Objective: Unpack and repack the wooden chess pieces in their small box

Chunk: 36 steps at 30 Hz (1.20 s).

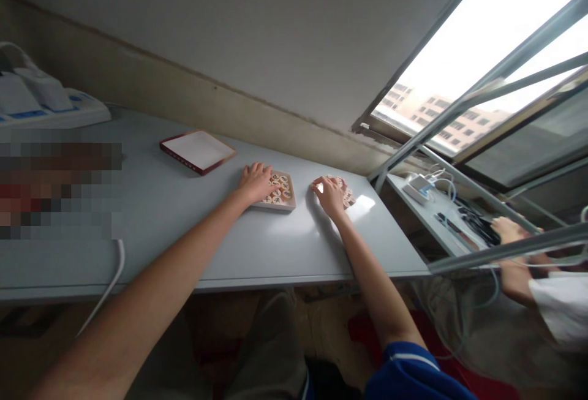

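A shallow open box (pixel 280 207) sits on the desk, with round Chinese chess pieces (pixel 281 182) laid inside it. My left hand (pixel 258 183) rests over the left part of this box, its fingers stretched out across the pieces and rim. To the right, my right hand (pixel 331 196) is curled beside a small heap of chess pieces (pixel 348 195). Its thumb and index finger come together in a pinch; what lies between them is too small to make out. The hand covers part of the heap.
A box lid (pixel 198 150) with a dark red edge lies inside-up on the grey desk (pixel 275 247). A power strip (pixel 87 112) stands far left, near a blurred-out area. At right are a metal frame (pixel 441 124) and another person's arm (pixel 512 265) by a second desk.
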### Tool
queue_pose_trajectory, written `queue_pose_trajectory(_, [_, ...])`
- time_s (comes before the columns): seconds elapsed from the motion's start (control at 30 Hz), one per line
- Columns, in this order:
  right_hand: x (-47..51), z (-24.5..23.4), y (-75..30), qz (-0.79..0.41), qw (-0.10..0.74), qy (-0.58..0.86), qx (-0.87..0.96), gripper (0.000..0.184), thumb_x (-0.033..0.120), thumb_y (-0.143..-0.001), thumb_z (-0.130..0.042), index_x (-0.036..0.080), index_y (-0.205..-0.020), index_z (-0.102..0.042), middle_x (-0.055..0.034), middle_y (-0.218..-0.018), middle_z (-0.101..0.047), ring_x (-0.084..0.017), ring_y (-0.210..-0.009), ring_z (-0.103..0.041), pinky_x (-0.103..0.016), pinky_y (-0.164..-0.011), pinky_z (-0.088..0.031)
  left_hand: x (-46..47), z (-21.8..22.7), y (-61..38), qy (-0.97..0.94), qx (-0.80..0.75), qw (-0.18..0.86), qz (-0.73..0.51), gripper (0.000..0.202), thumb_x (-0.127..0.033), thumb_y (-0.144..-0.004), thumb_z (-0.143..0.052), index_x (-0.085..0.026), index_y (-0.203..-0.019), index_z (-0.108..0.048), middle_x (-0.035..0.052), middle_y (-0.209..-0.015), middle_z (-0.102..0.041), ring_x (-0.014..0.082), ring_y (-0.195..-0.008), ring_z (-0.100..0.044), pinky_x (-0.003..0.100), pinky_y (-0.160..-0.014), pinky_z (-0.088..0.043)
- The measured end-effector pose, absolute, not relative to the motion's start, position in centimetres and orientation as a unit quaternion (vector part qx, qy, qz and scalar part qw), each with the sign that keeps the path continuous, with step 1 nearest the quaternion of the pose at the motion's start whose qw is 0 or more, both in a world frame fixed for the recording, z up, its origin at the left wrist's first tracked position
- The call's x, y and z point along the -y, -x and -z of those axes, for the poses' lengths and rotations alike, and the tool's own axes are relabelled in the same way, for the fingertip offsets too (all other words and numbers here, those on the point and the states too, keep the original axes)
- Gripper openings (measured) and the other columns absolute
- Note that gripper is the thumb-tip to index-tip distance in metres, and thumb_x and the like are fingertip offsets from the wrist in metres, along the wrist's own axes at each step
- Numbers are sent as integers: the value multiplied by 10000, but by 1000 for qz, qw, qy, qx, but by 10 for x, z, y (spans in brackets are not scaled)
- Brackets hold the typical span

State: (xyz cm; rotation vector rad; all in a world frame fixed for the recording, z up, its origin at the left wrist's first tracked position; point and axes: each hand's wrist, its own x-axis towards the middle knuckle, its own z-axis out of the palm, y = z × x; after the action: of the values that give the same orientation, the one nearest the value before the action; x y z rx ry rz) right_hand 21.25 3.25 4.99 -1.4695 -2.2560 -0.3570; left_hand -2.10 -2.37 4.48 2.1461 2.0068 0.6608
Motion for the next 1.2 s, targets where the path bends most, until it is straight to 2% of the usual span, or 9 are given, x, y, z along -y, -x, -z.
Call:
queue_pose_trajectory(0.13, [7,-63,-194,27,270,488,830,216,399,-798,-493,228,-894,-585,-29,-889,-639,-190,-837,-539,-399,-885,-280,22,-44,21,-712,-663,72,-221,542,-487,-752,-453,-165,-1187,-421,130,-1252,-422,278,-1167,-325,428,-974,-236])
queue_pose_trajectory(0.27, [41,-68,-176,-30,265,436,860,224,422,-782,-527,262,-928,-585,-4,-928,-640,-183,-856,-547,-372,-891,-279,24,-45,22,-712,-662,70,-222,516,-461,-757,-449,-169,-1182,-419,121,-1238,-436,265,-1158,-337,409,-960,-260])
queue_pose_trajectory(0.53, [50,-55,-164,-26,281,443,851,188,404,-810,-496,282,-911,-598,11,-926,-654,-185,-886,-554,-397,-918,-260,25,-48,18,-678,-685,63,-258,379,-442,-791,-418,-196,-1072,-485,97,-1157,-505,256,-1109,-384,413,-926,-292])
queue_pose_trajectory(0.73, [58,-59,-166,54,244,414,875,169,337,-853,-450,297,-855,-614,32,-1057,-620,-195,-1046,-480,-460,-999,-115,15,-42,15,-645,-708,43,-285,299,-399,-777,-471,-210,-1005,-508,76,-1088,-536,253,-1046,-426,405,-865,-343])
queue_pose_trajectory(0.87, [66,-61,-170,87,220,407,882,194,285,-863,-434,315,-924,-615,24,-1106,-591,-199,-1095,-440,-473,-1017,-65,15,-41,16,-648,-703,50,-289,274,-372,-785,-462,-219,-1008,-509,73,-1085,-533,250,-1042,-425,407,-864,-344])
queue_pose_trajectory(1.03, [53,-62,-170,94,225,422,873,216,317,-872,-409,323,-949,-610,25,-1141,-563,-191,-1088,-440,-456,-1012,-139,16,-43,16,-641,-711,62,-284,240,-338,-798,-439,-243,-1004,-514,64,-1094,-527,239,-1053,-420,405,-881,-335])
queue_pose_trajectory(1.2, [15,-63,-159,100,180,413,887,348,414,-889,-320,359,-1200,-466,11,-1319,-409,-222,-1189,-351,-478,-988,-211,17,-43,16,-644,-707,53,-286,260,-382,-808,-420,-236,-998,-523,75,-1087,-528,248,-1047,-426,404,-871,-342])
